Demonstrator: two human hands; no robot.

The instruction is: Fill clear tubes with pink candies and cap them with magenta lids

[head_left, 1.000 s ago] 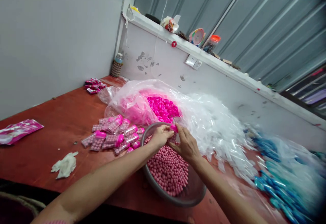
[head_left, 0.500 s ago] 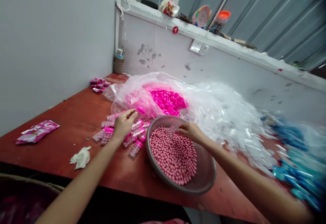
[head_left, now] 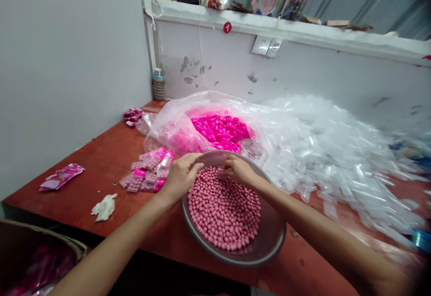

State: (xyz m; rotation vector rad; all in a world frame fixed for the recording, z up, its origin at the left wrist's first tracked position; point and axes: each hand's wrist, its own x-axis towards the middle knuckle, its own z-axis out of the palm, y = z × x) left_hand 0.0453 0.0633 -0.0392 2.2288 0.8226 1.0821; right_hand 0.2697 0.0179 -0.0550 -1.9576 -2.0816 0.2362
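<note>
A grey metal bowl [head_left: 269, 242] holds a heap of pink beads [head_left: 225, 215]. My right hand [head_left: 237, 170] is closed at the bowl's far side, its fingertips round a clear container [head_left: 220, 170], low against the beads. Over the bowl's left rim is my left hand [head_left: 183, 172], fingers curled towards the right hand; whether anything is between them is hidden. Small clear tubes of beads with pink caps [head_left: 148, 170] lie left of the bowl, partly behind my left hand. Behind it, an open plastic bag holds bright pink caps [head_left: 220, 130].
Many clear plastic tubes [head_left: 323, 148] cover the table's right side. Pink packets [head_left: 62, 176] and a crumpled white scrap [head_left: 104, 207] lie on the red table [head_left: 134, 215] at left. A woven holder with a bottle [head_left: 158, 85] stands in the corner.
My left hand has moved right, from above the capped tubes to the bowl's rim. My right hand has stayed at the bowl with the container. The view has turned and levelled somewhat.
</note>
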